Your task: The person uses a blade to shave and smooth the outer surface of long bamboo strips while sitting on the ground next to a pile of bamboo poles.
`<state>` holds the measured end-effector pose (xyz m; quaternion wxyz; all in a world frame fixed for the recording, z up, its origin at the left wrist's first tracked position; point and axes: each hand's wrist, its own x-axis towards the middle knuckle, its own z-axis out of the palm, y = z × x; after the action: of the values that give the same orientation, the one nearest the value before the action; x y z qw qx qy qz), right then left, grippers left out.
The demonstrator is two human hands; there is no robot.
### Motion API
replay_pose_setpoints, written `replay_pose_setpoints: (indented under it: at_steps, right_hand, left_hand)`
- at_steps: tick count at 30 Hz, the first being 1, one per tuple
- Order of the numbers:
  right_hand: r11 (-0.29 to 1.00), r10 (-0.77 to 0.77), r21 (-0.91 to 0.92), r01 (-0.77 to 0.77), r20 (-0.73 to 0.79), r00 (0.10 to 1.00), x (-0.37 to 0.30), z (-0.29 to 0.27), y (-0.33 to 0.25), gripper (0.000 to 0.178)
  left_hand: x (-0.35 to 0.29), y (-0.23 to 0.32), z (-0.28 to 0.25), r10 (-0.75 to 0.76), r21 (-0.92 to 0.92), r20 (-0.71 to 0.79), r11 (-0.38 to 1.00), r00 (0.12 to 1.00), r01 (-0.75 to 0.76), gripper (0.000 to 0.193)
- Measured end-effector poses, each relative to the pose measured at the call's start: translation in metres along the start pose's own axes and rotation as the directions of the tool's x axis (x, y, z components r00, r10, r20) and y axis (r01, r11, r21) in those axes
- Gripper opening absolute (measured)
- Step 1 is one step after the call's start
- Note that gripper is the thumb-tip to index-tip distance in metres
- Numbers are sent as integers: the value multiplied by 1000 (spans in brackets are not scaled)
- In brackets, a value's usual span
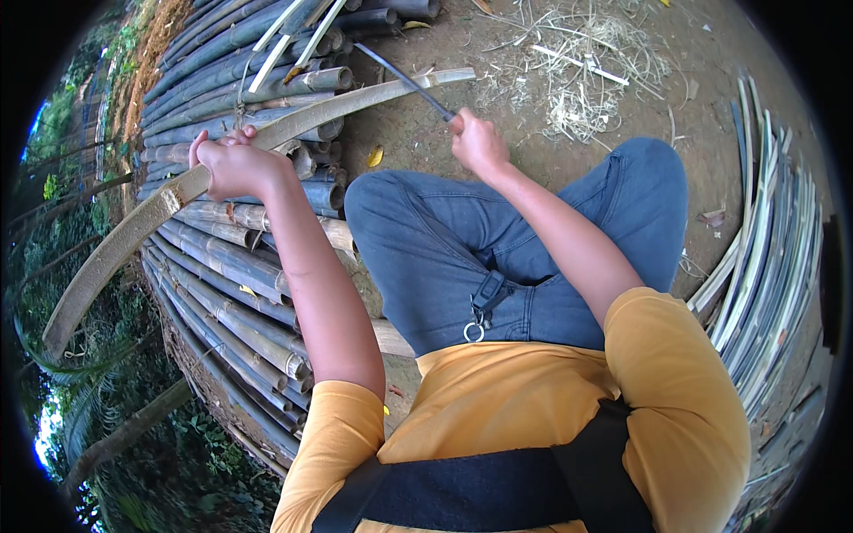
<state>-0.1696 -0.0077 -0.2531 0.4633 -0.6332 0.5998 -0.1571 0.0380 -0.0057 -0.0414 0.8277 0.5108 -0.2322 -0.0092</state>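
Note:
My left hand (238, 167) is closed around a long split bamboo piece (115, 242), near a pale node. The piece runs from the lower left up to the right, its pale inner side showing. In my right hand (481, 146) is a knife (395, 73), gripped by its handle. Its long, narrow dark blade points up and left and crosses the far end of the bamboo piece. Whether the edge touches it I cannot tell. Most of the handle is hidden in my fist.
Stacked dark bamboo poles (235, 242) lie on the left, with several pale strips (318, 34) on top. Thin shavings (582, 84) are heaped on the dirt ahead. To the right lies a bundle of long split strips (771, 258). My bent legs (426, 235) fill the middle.

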Motion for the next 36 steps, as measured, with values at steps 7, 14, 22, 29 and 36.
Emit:
replay_pose_setpoints:
  at_steps: [7,14,22,29,36]
  right_hand:
    - [996,-81,-27,80,-32,996,-5,5,-4,16]
    - [994,34,-98,-48,-145,989,42,9,63,18]
    - [987,-97,-135,91,-40,995,11,8,17,16]
    - [982,71,-162,-95,-148,986,41,15,69,19]
    - [974,119,-185,-128,-61,991,36,19,62,23]
  left_hand:
    - [10,-8,-11,-17,54,-43,998,999,19,11]
    - [12,-10,-9,-8,22,4,1000,1000,8,11]
    - [20,-15,-19,-27,38,-48,999,998,29,13]
    - [20,-16,-17,-33,25,-41,999,999,34,13]
    - [25,-17,-20,-35,57,-85,998,996,40,11]
